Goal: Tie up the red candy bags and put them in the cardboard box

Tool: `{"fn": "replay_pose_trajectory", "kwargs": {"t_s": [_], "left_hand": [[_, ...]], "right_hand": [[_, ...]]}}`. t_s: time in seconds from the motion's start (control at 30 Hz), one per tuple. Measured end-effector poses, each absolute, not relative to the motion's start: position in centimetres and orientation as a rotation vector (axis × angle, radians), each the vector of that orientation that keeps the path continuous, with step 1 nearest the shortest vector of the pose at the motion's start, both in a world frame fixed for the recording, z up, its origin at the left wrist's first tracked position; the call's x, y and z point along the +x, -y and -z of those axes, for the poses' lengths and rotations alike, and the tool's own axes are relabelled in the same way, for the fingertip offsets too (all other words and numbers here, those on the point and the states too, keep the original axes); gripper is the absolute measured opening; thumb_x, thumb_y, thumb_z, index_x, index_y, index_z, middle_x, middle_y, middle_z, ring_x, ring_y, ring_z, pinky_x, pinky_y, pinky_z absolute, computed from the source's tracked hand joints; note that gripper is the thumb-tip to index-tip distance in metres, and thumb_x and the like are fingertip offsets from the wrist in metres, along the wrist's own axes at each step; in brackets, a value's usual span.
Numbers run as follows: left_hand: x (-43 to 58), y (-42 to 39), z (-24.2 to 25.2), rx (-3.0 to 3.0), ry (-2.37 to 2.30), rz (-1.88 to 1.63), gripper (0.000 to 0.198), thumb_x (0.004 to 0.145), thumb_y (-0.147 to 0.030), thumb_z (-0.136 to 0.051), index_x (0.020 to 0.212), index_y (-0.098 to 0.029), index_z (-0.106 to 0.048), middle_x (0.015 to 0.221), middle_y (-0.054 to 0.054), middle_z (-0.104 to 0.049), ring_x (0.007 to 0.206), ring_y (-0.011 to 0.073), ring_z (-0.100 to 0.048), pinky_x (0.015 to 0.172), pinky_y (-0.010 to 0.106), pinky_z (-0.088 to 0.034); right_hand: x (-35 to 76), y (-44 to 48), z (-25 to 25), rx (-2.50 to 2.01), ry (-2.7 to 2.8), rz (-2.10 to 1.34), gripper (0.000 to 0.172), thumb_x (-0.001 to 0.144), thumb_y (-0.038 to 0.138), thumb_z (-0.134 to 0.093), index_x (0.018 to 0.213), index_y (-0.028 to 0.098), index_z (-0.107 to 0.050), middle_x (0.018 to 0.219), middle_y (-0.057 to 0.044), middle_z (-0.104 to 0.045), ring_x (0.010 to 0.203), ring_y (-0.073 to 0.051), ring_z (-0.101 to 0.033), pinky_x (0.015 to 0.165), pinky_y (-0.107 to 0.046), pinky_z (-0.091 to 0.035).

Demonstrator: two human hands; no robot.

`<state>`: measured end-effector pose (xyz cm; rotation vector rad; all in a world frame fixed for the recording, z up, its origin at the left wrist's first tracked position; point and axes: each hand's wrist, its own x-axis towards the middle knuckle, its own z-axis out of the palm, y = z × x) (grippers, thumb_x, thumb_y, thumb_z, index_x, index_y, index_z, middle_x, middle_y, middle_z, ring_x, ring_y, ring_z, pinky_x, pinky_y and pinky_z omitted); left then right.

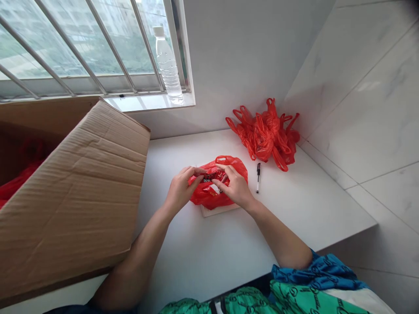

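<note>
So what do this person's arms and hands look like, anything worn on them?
The left hand and right hand are bare: no gloves, rings or watch visible, and the forearms are uncovered. The right arm wears a short blue sleeve with dark printed markings, beside similarly printed green cloth.

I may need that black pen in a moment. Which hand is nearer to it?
Right. The right hand grips the red bag just left of the pen, not touching it; the left hand holds the bag's opposite side, farther away.

Bare forearms; blue-green patterned garment (304,288), black print.
</note>
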<state>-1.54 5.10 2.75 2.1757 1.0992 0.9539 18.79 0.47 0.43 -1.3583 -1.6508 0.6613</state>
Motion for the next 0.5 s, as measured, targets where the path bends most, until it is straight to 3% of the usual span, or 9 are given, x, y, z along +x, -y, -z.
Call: {"fn": "replay_pose_trajectory", "kwargs": {"t_s": [0.1, 0.2, 0.5], "left_hand": [[-1.1, -4.5, -3.5, 1.864, -0.96, -0.992, 0.024, 0.094, -0.035, -0.059, 0.109, -0.02, -0.07, 0.092, 0.004, -0.068, 0.083, 0.0161, -0.065, 0.078, 0.03, -0.052], [-0.8, -4.1, -4.1, 1.573, -0.891, -1.021, 0.035, 0.089, -0.038, -0.067, 0.117, -0.018, -0.066, 0.088, 0.003, -0.067, 0.08, 0.0145, -0.064, 0.076, 0.027, -0.052], [-0.7, -3.3, -5.3, 1.366, -0.848, -1.085, 0.036, 0.082, -0.035, -0.077, 0.112, -0.018, -0.068, 0.08, 0.0, -0.065, 0.072, 0.0105, -0.06, 0.071, 0.023, -0.05]], "right_hand": [[18.9, -0.4, -1.0, -1.112, 1.487, -1.046, 0.032, 0.094, 0.048, -0.06, 0.112, 0.023, -0.068, 0.099, -0.004, -0.069, 0.076, -0.017, -0.065, 0.075, -0.032, -0.055], [19.0, -0.5, -1.2, -0.986, 1.356, -1.309, 0.03, 0.09, 0.049, -0.067, 0.091, 0.02, -0.071, 0.08, -0.002, -0.068, 0.072, -0.015, -0.063, 0.068, -0.029, -0.052], [19.0, -0.3, -1.6, -0.891, 1.292, -1.41, 0.027, 0.085, 0.048, -0.072, 0.087, 0.021, -0.073, 0.086, -0.003, -0.072, 0.073, -0.015, -0.065, 0.072, -0.03, -0.054]]}}
